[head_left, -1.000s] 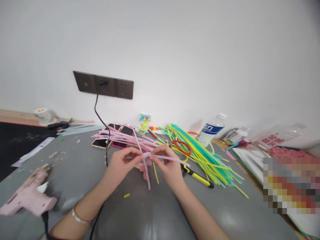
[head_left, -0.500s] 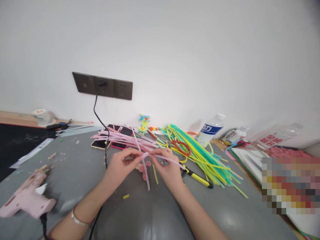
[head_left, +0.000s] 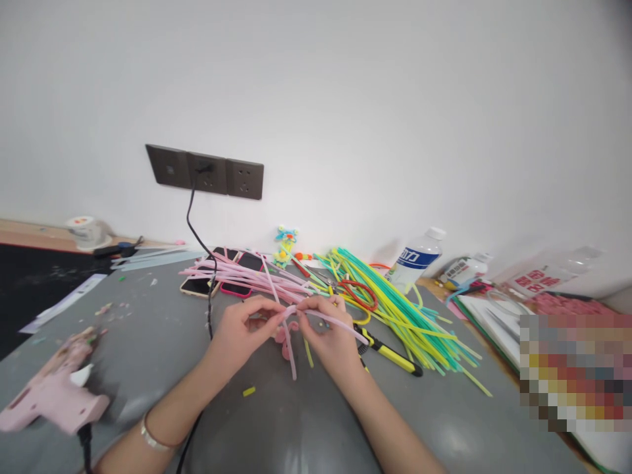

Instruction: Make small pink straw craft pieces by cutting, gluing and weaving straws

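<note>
A pale pink pipe cleaner (head_left: 292, 359) is bent between my hands, one end hanging down and the other running right across my right fingers. My left hand (head_left: 249, 329) pinches it near the bend. Close beside, my right hand (head_left: 328, 332) grips it between thumb and fingers. A small pink curled piece (head_left: 285, 345) lies on the table just behind the hanging end. Behind my hands spreads a bundle of pink pipe cleaners (head_left: 237, 273). Yellow and green pipe cleaners (head_left: 399, 309) lie to the right, with yellow-and-black-handled pliers (head_left: 395, 357) in front of them.
A pink glue gun (head_left: 59, 395) lies at the left. A black cord (head_left: 190, 214) runs from the wall socket (head_left: 205, 172) across the table. Phones (head_left: 200, 286) lie under the pink bundle. Red-handled scissors (head_left: 363, 289), a water bottle (head_left: 417, 257) and a small colourful figure (head_left: 285, 247) stand or lie behind.
My right fingers have shifted slightly at the bend of the pipe cleaner. The whole view has moved a little; otherwise the table looks the same.
</note>
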Available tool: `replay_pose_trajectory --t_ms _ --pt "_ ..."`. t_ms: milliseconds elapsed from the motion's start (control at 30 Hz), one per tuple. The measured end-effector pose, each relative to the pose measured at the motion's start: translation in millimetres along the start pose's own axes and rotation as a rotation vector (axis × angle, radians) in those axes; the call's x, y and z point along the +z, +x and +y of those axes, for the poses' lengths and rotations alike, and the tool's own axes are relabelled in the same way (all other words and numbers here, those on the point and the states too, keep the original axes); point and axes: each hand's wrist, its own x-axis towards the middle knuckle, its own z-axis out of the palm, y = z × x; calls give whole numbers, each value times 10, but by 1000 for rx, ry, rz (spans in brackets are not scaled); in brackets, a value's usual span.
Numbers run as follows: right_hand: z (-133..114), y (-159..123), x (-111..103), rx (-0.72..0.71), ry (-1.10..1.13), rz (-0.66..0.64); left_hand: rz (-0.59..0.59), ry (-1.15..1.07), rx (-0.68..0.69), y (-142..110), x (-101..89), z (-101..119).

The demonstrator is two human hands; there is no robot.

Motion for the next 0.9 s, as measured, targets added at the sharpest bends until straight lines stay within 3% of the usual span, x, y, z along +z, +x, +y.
replay_pose_trajectory --t_ms 400,700,900 --pt "19 -5 16 -31 -29 28 -15 -23 2 2 -10 -40" --pt "-38 -37 35 -146 -215 96 -29 77 92 -8 5 21" --pt "-8 -24 28 -128 -143 51 -140 -57 -60 48 -55 5"
